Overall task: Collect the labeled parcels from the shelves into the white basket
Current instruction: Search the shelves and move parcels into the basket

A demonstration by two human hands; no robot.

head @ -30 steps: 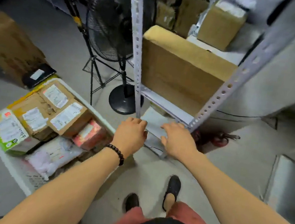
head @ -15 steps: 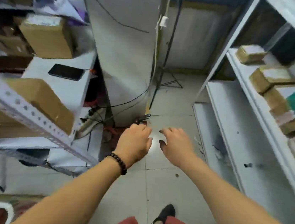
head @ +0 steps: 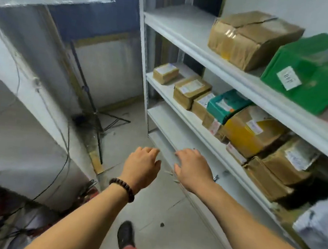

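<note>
In the head view the picture is smeared towards its right edge, so the print on every label is unreadable, and the green parcel [head: 314, 72] and the white plastic bag [head: 320, 222] on a lower shelf are both cut off by the frame. A dark gap beside that bag cannot be made out. The labeled parcels sit on a white shelving unit [head: 227, 73] along the right. On the upper shelf a taped brown box [head: 250, 37] stands left of the green parcel, which carries a small white tag. On the middle shelf [head: 180, 116] a small brown box [head: 165, 73] lies near the left end. Then comes a larger brown box [head: 191, 90], followed by a teal parcel [head: 226, 105], a yellow box [head: 251, 133] and a brown parcel [head: 291, 160] with a crumpled label, all crowded against one another towards the right end. The left hand [head: 143, 165], a dark bead bracelet [head: 123, 188] at its wrist, is held out palm down with its fingers loosely bent together, holding nothing. The right hand [head: 193, 167] is just beside it, with its fingers slightly apart and empty, over the front edge of a low shelf. Whether it touches that edge I cannot tell. A black tripod stand [head: 96, 112] stands on the floor to the left of the unit.
</note>
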